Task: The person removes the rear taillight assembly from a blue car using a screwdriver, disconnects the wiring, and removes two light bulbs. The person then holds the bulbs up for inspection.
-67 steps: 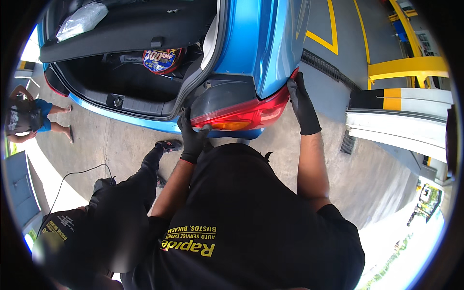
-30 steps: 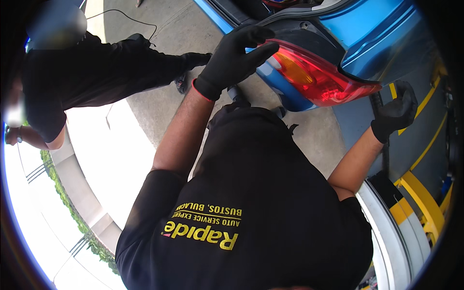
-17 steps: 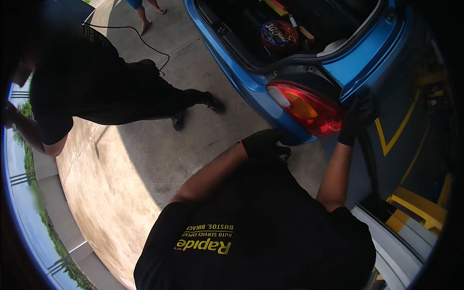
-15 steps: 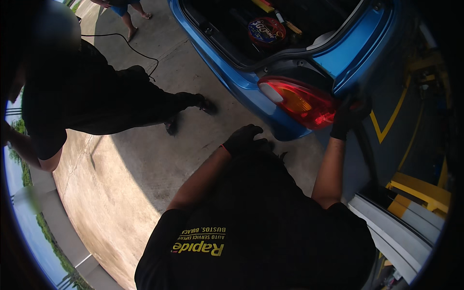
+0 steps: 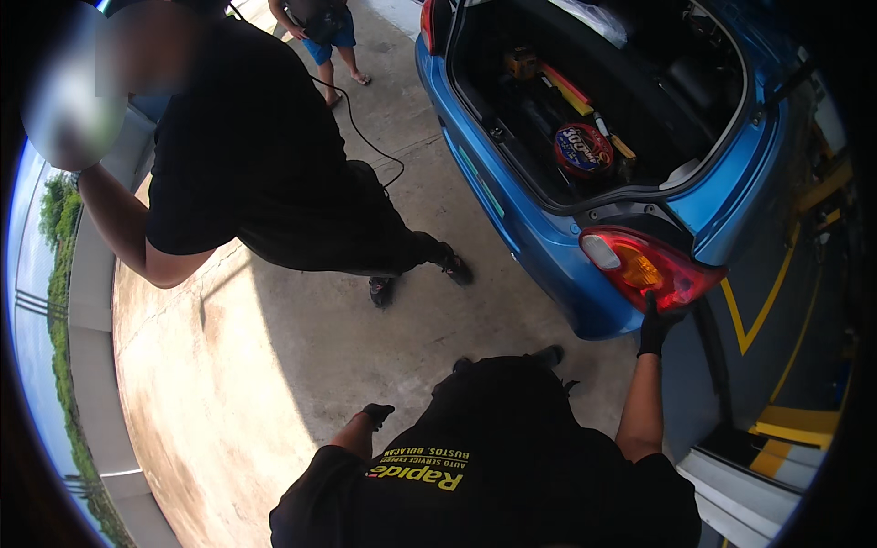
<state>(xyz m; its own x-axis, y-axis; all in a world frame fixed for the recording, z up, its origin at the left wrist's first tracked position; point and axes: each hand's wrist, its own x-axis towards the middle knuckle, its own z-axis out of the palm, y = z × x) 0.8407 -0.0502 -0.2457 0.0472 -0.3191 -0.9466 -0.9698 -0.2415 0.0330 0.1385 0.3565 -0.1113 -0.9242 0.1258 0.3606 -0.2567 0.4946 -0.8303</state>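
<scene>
The red, amber and clear tail light (image 5: 647,267) sits at the rear corner of a blue hatchback (image 5: 557,265). My right hand (image 5: 660,329), in a black glove, grips its lower edge, the thumb lying against the red lens. The other fingers are mostly hidden. My left hand (image 5: 377,416), also black-gloved, hangs out to the left of my body, away from the car. It looks open, a finger stretched out, and holds nothing I can see.
Behind the light the trunk (image 5: 525,137) stands open, with a round red-and-blue pack (image 5: 583,150) and tools inside. At left stands a person in black (image 5: 265,137); another in blue shorts (image 5: 331,46) is farther back. A black cable (image 5: 375,151) hangs between. Yellow equipment (image 5: 797,426) is at right.
My view has shifted, showing more of the trunk. My left hand has moved out to the left. My right hand has gone from the light's outer end to its lower edge.
</scene>
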